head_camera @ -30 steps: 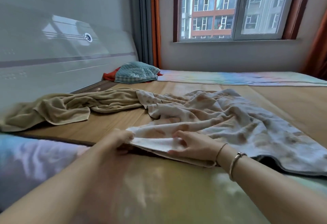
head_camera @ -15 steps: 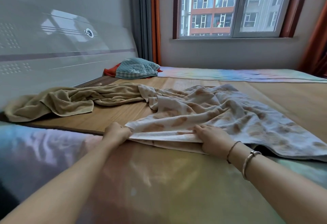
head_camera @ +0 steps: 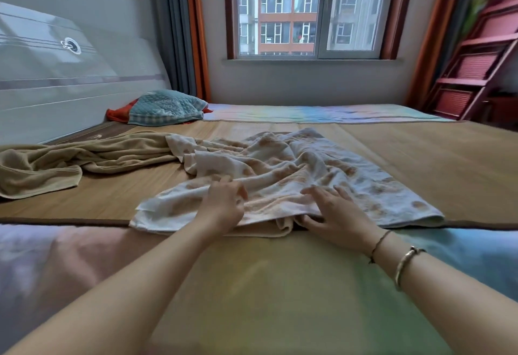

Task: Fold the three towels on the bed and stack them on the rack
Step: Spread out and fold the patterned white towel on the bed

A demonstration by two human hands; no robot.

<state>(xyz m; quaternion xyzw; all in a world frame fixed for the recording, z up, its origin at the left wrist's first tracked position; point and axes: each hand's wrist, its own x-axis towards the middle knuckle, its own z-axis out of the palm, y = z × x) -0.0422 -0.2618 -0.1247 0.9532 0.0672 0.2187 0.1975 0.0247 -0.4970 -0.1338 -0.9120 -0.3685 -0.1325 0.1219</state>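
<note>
Towel under both hands, rumpled

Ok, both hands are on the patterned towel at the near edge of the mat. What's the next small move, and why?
Probably sweep both hands outward to flatten it before any fold. The patterned towel is still rumpled, with a bunched fold at its near edge between the left hand and the right hand. The right hand's fingers lie spread on the cloth. The tan towel lies unfolded to the left.
</note>
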